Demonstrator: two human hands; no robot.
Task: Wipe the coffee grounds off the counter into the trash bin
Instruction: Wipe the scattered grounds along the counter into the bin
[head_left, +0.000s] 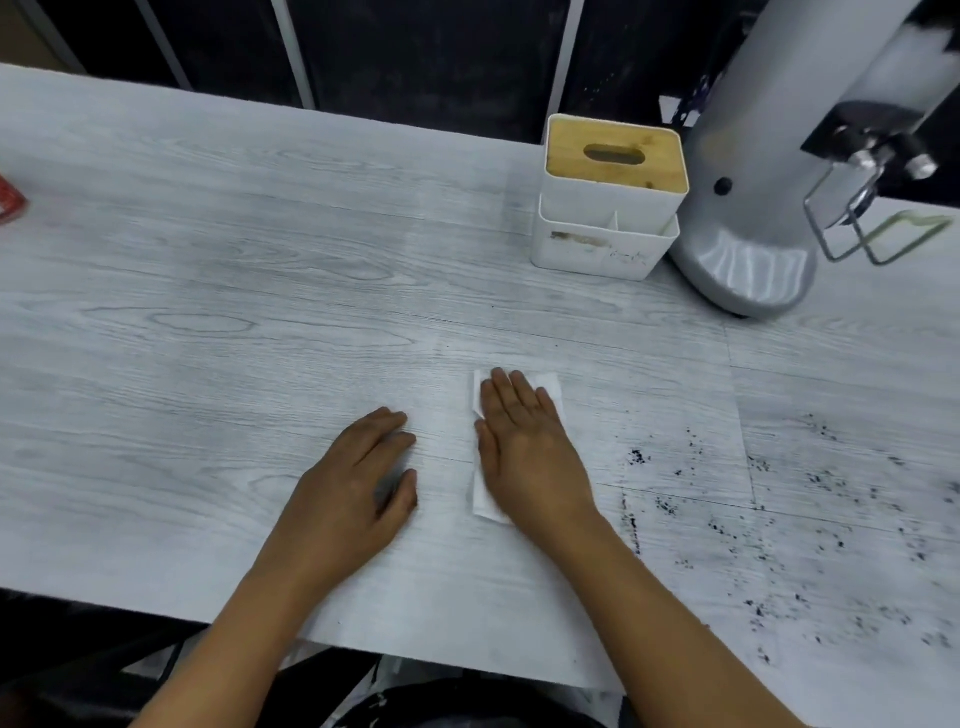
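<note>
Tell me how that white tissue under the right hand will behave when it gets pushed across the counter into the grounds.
The tissue looks thin and floppy; its left edge is already creased, so it will likely bunch unless the right hand stays flat on it. It seems very light, so it probably slides easily over the smooth counter. The loose coffee grounds may scatter rather than gather.

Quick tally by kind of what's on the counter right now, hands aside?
Folded white tissue, under the right hand: 1
White tissue box with wooden lid: 1
White organiser tray in front of the box: 1
Grey grinder: 1
Red item, cut off at the left edge: 1
Scattered patch of coffee grounds: 1
Total: 6
</note>
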